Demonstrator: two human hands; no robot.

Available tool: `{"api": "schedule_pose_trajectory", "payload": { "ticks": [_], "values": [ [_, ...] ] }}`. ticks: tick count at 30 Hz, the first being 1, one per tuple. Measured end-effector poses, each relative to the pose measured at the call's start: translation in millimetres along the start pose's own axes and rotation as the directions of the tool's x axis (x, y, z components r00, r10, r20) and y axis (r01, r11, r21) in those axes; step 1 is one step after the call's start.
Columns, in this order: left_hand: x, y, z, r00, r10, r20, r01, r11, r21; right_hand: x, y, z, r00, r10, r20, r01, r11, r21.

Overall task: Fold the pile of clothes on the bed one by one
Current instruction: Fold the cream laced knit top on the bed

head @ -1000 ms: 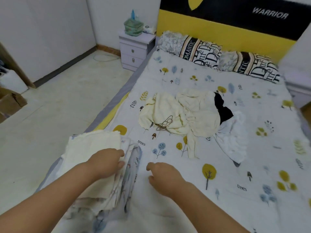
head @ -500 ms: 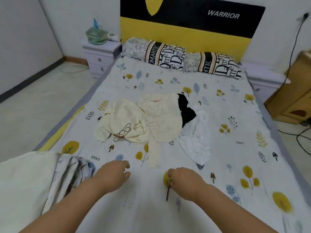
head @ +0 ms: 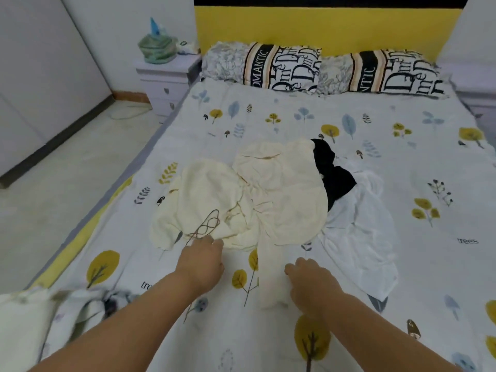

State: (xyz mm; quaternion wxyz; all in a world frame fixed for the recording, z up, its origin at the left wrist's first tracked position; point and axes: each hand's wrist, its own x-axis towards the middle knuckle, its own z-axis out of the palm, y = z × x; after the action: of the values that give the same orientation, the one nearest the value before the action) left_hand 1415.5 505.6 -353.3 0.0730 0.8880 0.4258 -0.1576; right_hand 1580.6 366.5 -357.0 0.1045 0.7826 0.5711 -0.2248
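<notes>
Pile of clothes (head: 257,200) lay mid-bed (head: 402,304): cream garments left, black piece far right, white garment right. Left hand (head: 200,264) reached near edge of cream garment (head: 214,194), fingers loosely curled, holding nothing visible; fingertips just by brown cord (head: 205,226). Right hand (head: 312,280) rested beside cream strip (head: 268,275), fingers relaxed, nothing gripped.

Advice: lift one cream piece only, free cord first, spread flat.

Unclear: garment count, strip's owner; folded stack (head: 32,323) near left blurred, cut off.
</notes>
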Motion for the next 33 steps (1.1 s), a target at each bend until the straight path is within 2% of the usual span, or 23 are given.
{"api": "schedule_pose_trajectory", "payload": {
  "ticks": [8, 11, 13, 15, 18, 20, 23, 25, 27, 29, 30, 32, 33],
  "values": [
    [111, -21, 44, 0.997, -0.048, -0.056, 0.051, 0.998, 0.048, 145, -39, 45, 0.983, -0.048, -0.179, 0.041, 0.998, -0.045],
    [141, -31, 61, 0.994, -0.051, -0.101, 0.061, 0.993, 0.100, 181, -43, 59, 0.969, -0.058, -0.239, 0.017, 0.985, -0.170],
    [153, -37, 70, 0.998, -0.055, -0.044, 0.060, 0.989, 0.135, 196, -36, 67, 0.971, -0.075, -0.226, 0.010, 0.961, -0.276],
    [158, -42, 76, 0.999, -0.050, 0.017, 0.047, 0.989, 0.137, 202, -33, 73, 0.985, -0.065, -0.160, 0.023, 0.968, -0.251],
    [153, -47, 76, 0.997, -0.011, -0.076, 0.021, 0.992, 0.124, 196, -39, 78, 0.974, -0.127, -0.190, 0.089, 0.976, -0.197],
    [144, -52, 73, 0.992, -0.022, -0.120, 0.025, 0.999, 0.020, 181, -46, 77, 0.963, -0.200, -0.182, 0.156, 0.960, -0.231],
    [120, -59, 64, 0.975, -0.140, -0.172, 0.079, 0.943, -0.324, 151, -50, 70, 0.966, -0.220, -0.135, 0.193, 0.963, -0.186],
    [102, -60, 54, 0.944, -0.281, -0.174, 0.134, 0.807, -0.575, 124, -53, 58, 0.955, -0.197, -0.222, 0.174, 0.978, -0.119],
    [80, -60, 37, 0.907, -0.397, -0.140, 0.166, 0.643, -0.747, 91, -54, 40, 0.928, -0.160, -0.337, 0.162, 0.987, -0.021],
    [58, -60, 15, 0.862, -0.487, -0.142, 0.152, 0.514, -0.844, 60, -50, 22, 0.902, -0.125, -0.413, 0.155, 0.987, 0.039],
    [46, -61, 3, 0.838, -0.520, -0.164, 0.137, 0.491, -0.860, 47, -49, 13, 0.892, -0.095, -0.442, 0.133, 0.990, 0.054],
    [21, -62, -22, 0.816, -0.539, -0.208, 0.119, 0.509, -0.852, 20, -45, -15, 0.855, -0.096, -0.510, 0.129, 0.991, 0.030],
    [9, -61, -35, 0.827, -0.525, -0.201, 0.123, 0.517, -0.847, 8, -43, -31, 0.829, -0.094, -0.551, 0.132, 0.991, 0.029]
  ]
}}
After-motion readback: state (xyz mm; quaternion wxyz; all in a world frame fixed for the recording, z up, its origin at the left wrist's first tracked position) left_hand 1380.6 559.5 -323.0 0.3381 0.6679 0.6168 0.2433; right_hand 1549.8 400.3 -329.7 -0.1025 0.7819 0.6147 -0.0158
